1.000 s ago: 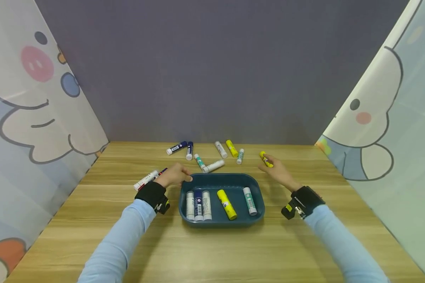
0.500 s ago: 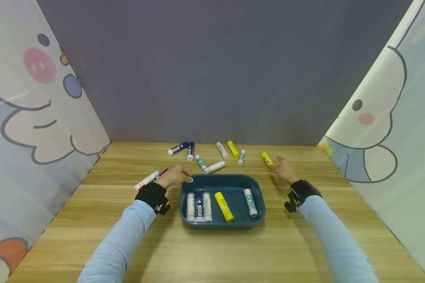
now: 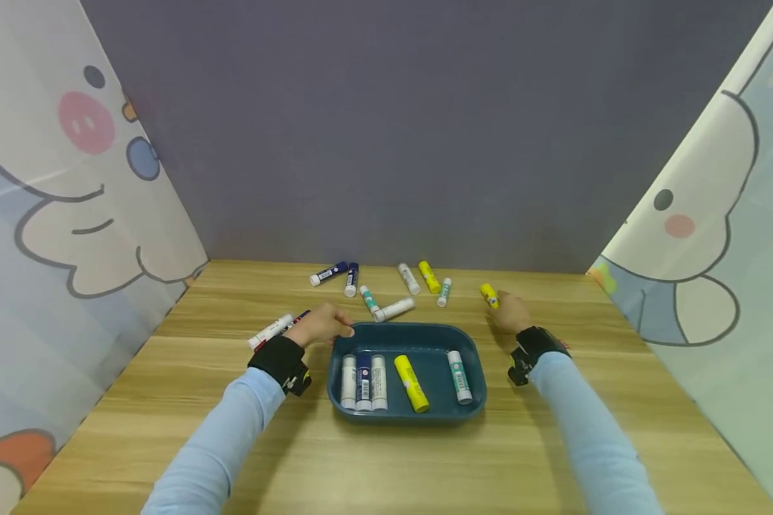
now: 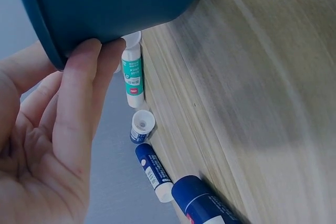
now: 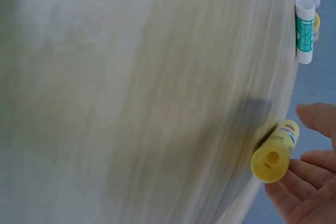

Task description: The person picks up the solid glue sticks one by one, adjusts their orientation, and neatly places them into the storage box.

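Observation:
My left hand [image 3: 322,324] pinches the far left corner of the dark teal tray [image 3: 407,419], thumb and fingers on either side of its rim in the left wrist view. Inside the tray lie several glue sticks: white and navy ones at the left, a yellow glue stick [image 3: 411,384] in the middle, a green-and-white one [image 3: 459,377] at the right. My right hand [image 3: 512,313] is at another yellow glue stick [image 5: 274,153] on the table. In the right wrist view its fingers reach beside the stick, apparently touching it, while the thumb stands apart.
Behind the tray lie more glue sticks: navy ones [image 3: 351,280], a white one [image 3: 396,309], a green-and-white one [image 3: 444,292] and a yellow one [image 3: 429,277]. A white stick [image 3: 270,330] lies left of my left hand. A grey panel [image 3: 399,136] stands behind the table.
My right hand has shifted and turned beside the yellow glue stick on the table. The yellow stick inside the tray has rolled slightly left. My left hand stays on the rim.

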